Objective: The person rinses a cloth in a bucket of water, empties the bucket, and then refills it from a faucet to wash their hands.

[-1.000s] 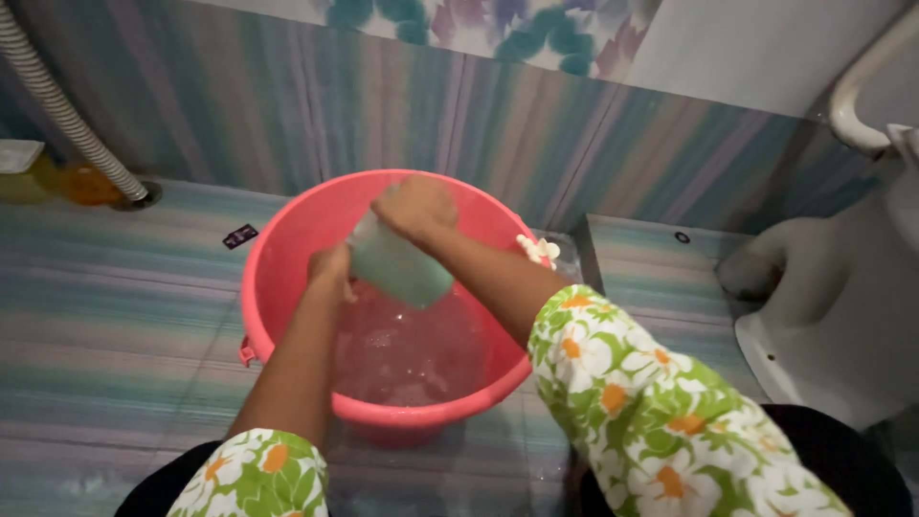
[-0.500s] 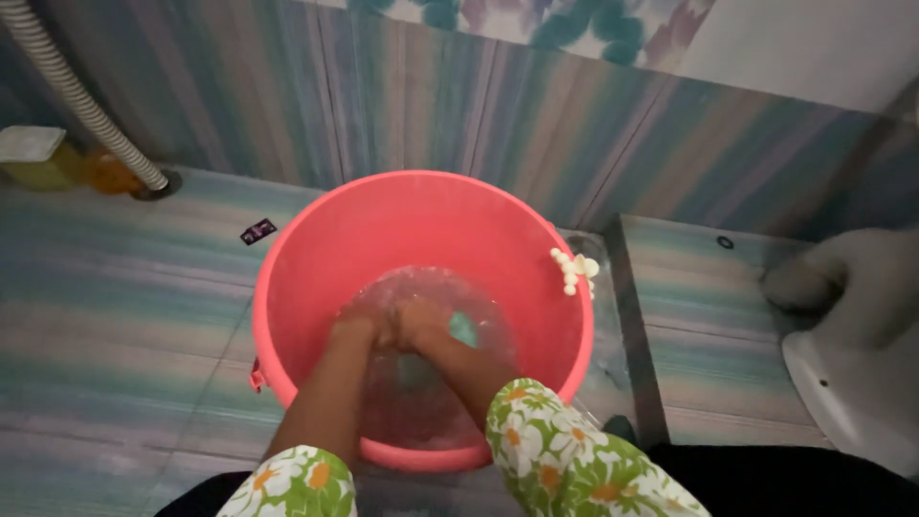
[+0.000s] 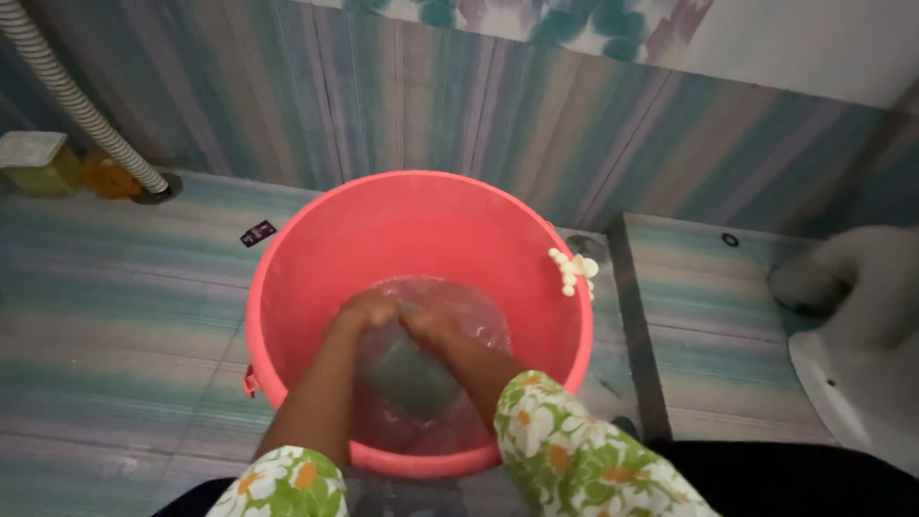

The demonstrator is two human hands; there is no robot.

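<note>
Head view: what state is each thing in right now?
Pink bucket: upright, water in the bottom.
Green cloth: in the water, between both hands.
Left hand: closed on the cloth.
Right hand: closed on the cloth.
White beads: on the bucket rim.
Ribbed hose: runs to the floor drain.
</note>
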